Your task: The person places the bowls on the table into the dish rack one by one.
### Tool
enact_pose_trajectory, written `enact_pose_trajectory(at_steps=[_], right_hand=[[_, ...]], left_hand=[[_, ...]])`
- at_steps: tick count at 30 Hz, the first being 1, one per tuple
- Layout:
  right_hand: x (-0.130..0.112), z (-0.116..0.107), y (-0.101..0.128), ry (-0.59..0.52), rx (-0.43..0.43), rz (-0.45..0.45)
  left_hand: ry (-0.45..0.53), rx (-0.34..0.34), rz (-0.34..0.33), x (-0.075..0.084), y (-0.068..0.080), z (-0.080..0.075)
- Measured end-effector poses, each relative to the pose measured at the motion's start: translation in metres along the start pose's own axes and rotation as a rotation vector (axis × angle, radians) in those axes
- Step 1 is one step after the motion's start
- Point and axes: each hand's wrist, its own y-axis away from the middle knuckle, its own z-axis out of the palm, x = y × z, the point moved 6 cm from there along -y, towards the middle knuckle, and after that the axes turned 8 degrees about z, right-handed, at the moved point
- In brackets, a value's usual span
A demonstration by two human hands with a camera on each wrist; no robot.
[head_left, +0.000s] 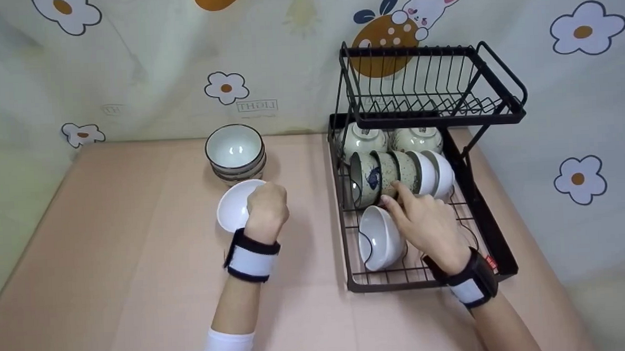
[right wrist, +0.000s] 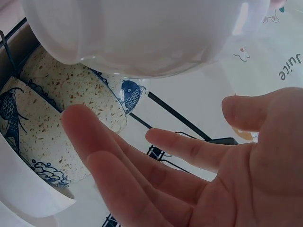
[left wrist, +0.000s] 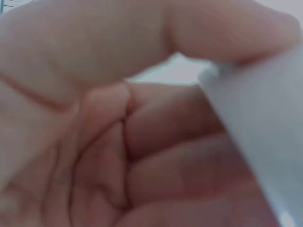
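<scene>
My left hand [head_left: 268, 209] pinches the right rim of a small white bowl [head_left: 233, 208] on the table; in the left wrist view, thumb and fingers lie on either side of the bowl's wall [left wrist: 274, 123]. My right hand [head_left: 433, 225] reaches over the dish rack [head_left: 396, 286] with fingers extended and nothing in its grasp. Its fingertips overlap a row of speckled bowls [head_left: 366, 176] with blue fish, standing on edge beside white bowls [head_left: 439, 175]. Just left of this hand, a tilted white bowl [head_left: 381, 241] stands at the rack's front.
Dark-rimmed bowls [head_left: 236, 147] are stacked behind the left hand's bowl. Upside-down bowls [head_left: 365, 140] sit at the back of the rack's lower tier. The wire upper tier [head_left: 431, 121] overhangs them. A patterned cloth [head_left: 296, 55] hangs behind the table.
</scene>
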Motion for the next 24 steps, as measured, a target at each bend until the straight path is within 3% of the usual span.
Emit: enact_pose_trajectory(at_steps=[11,18,24], right_hand=[[0.005,-0.007,-0.004,-0.030,0.075,0.019],[0.009,-0.010,-0.007,-0.079,0.106,0.024],[0.012,-0.017,-0.009,-0.211,0.160,0.007]], left_hand=[[-0.197,0.365,0.376,0.048,0.025,-0.026],[-0.286,0.478,0.571,0.070,0.034,-0.030],[-0.360,0.532,0.703,0.086,0.041,-0.030]])
